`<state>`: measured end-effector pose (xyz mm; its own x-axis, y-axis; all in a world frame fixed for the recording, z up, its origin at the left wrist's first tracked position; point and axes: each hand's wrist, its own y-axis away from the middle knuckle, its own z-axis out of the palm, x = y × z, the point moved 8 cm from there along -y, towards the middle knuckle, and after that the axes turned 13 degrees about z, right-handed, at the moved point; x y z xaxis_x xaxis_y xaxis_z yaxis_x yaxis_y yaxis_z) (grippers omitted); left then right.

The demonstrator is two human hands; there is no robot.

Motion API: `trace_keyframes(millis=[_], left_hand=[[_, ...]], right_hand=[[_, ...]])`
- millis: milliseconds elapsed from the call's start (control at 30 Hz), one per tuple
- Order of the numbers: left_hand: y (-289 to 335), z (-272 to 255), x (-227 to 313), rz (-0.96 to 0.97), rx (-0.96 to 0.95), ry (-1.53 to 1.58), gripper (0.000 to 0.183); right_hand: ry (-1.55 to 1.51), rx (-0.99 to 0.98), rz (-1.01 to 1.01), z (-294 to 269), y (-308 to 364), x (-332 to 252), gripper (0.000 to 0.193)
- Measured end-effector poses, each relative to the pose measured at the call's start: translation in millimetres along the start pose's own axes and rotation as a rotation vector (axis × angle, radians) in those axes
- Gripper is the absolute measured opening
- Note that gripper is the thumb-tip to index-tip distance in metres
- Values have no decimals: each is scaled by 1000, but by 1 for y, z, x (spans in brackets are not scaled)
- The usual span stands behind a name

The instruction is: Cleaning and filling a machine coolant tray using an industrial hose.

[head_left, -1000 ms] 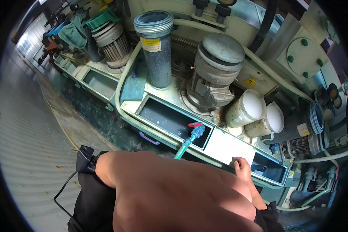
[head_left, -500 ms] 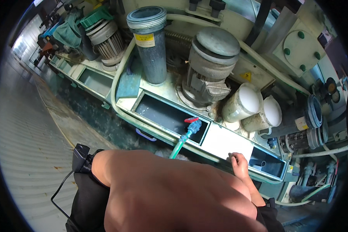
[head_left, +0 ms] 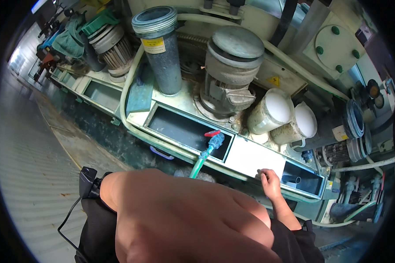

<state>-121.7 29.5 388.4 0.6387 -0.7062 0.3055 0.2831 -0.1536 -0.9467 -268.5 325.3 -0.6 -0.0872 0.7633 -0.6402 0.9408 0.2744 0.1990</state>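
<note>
My left hand (head_left: pixel 184 210) is very close to the view and fills the lower middle, its back showing and its fingers hidden. My right hand (head_left: pixel 270 179) is at the front edge of the white panel (head_left: pixel 255 157), fingers curled together; a small dark spot shows at the fingertips, too small to name. To the right of it, a dark tank opening (head_left: pixel 311 180) has a short pipe inside. Left of the panel is a rectangular grey tank (head_left: pixel 173 125). Over its right end hangs a green hose (head_left: pixel 198 166) with a blue valve (head_left: pixel 216 141) and a red lever.
A large motor (head_left: pixel 232 74) stands behind the tank, beside a tall grey filter cylinder (head_left: pixel 160 65). Two stained white pails (head_left: pixel 261 118) lean to the right of the motor. A pale hose (head_left: pixel 125 98) loops around the machine. Ribbed flooring (head_left: pixel 35 175) lies at left.
The whole view has shifted a little, so the machinery sits slightly farther left. My left hand's outline and skin folds have changed slightly. My right hand stays at the panel edge with curled fingers.
</note>
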Motion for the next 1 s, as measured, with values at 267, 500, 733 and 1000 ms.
trace_keyframes(millis=[267, 500, 733, 1000], left_hand=[[84, -64, -19, -481, 342, -415, 25], [156, -90, -37, -326, 1115, 23, 31], [169, -96, -28, -386, 1189, -100, 29], [181, -98, -27, -498, 1156, -120, 60]], right_hand=[[3, 24, 55, -2, -4, 14, 18], [42, 6, 10, -5, -15, -6, 19], [-11, -20, -63, -4, -30, -40, 18], [15, -51, -86, 7, -32, -32, 18]])
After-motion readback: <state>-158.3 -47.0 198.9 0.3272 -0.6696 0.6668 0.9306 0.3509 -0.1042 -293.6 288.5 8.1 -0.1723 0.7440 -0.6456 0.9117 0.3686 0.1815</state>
